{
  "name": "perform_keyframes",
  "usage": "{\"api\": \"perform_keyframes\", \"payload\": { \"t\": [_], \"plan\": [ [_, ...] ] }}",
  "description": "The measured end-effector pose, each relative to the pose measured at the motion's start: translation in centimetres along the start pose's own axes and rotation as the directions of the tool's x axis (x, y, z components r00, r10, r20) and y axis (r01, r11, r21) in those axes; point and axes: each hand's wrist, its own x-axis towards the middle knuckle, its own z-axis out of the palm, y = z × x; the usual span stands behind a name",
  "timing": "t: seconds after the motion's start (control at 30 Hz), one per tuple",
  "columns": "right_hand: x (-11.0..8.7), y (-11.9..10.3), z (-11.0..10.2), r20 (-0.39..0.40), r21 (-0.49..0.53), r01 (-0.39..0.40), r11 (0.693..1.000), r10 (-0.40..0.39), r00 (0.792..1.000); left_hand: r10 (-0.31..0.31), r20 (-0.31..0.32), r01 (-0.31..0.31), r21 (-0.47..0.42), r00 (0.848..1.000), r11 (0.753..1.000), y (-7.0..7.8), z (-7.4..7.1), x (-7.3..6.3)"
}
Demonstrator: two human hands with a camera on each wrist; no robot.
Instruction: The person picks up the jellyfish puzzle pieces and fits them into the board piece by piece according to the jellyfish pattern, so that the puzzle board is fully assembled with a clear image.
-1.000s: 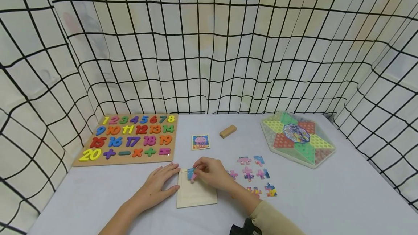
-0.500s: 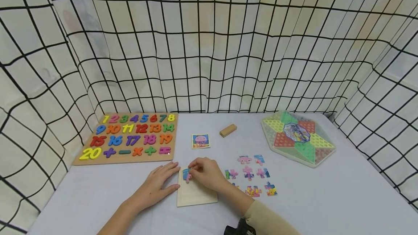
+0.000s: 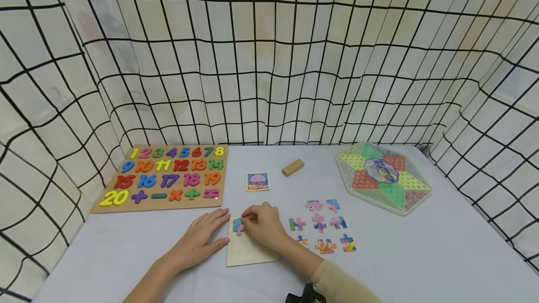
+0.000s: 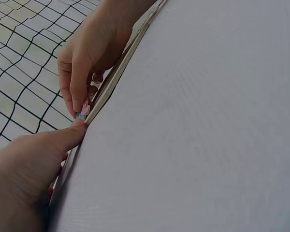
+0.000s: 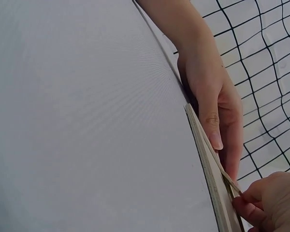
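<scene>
My right hand pinches a blue-and-pink jigsaw piece at the upper left corner of a pale wooden puzzle tray. In the left wrist view, the piece's edge shows tilted under the fingertips, close to the tray's surface. My left hand lies along the tray's left side with fingers extended, fingertips and thumb right at its edge. The right wrist view shows the left thumb beside the tray's rim. Several loose jigsaw pieces lie in rows to the right of the tray.
A small octopus picture card and a wooden block lie behind the tray. Back left is a wooden number board; back right, a hexagonal colored box. Black-lined netting surrounds the table's back and sides.
My right hand has moved a little left with the jigsaw piece, bringing it into the tray's upper left corner. The left hand keeps its place at the tray's edge.
</scene>
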Motion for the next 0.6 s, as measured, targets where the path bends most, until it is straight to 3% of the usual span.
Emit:
{"api": "perform_keyframes", "payload": {
  "t": [0.6],
  "plan": [
    [0.06,-0.04,-0.04,0.016,-0.016,-0.013,1.000,0.013,1.000,-0.007,0.010,0.007,-0.010,1.000,1.000,-0.04,-0.04,-0.06]
  ]
}}
